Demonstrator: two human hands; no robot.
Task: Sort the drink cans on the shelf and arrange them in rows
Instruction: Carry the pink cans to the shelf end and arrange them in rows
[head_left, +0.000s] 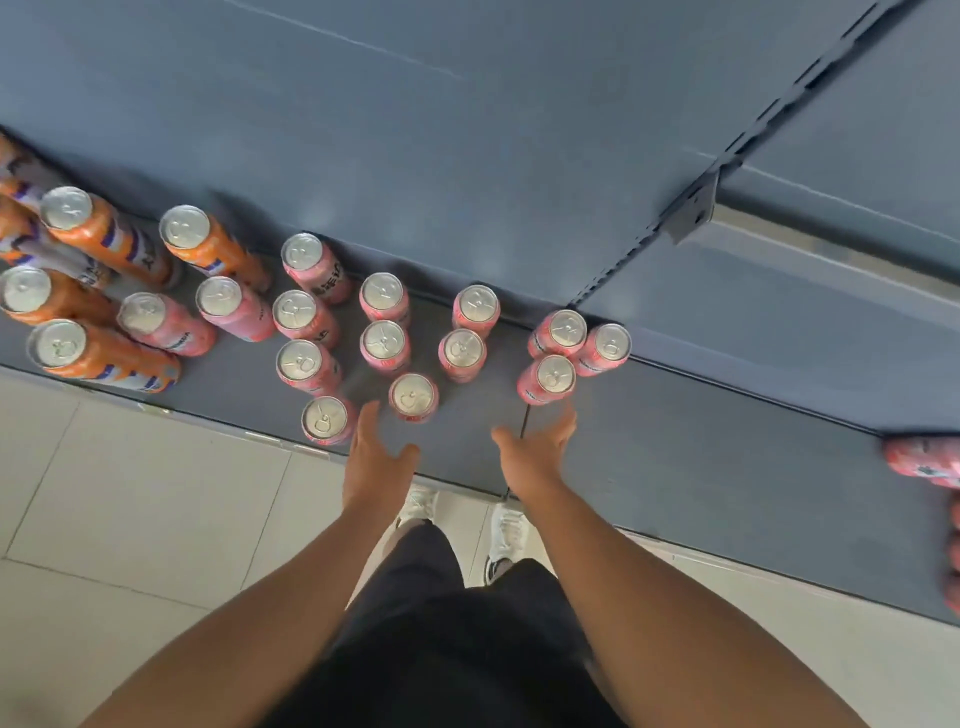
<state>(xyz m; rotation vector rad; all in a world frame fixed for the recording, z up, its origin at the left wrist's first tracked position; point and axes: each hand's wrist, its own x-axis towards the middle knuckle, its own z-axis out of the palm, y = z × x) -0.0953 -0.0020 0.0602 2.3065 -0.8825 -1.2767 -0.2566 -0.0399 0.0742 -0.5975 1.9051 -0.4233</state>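
Several pink cans stand upright on the dark grey shelf (675, 467), in rough rows running from the back wall toward the front edge. One pink can (413, 397) stands nearest the front in the middle. Three pink cans (556, 376) cluster to its right. Several orange cans (67, 210) stand at the far left. My left hand (371, 457) is empty with straight fingers, just left of the middle front can, not touching it. My right hand (540, 441), also empty and spread, reaches toward the cluster; its fingertips are just below the nearest can.
More pink cans (924, 457) lie at the shelf's right edge, partly cut off. A shelf bracket (696, 208) and slotted upright run up the back wall at right. Pale floor tiles (130, 493) and my white shoes (506, 535) lie below the shelf's front edge.
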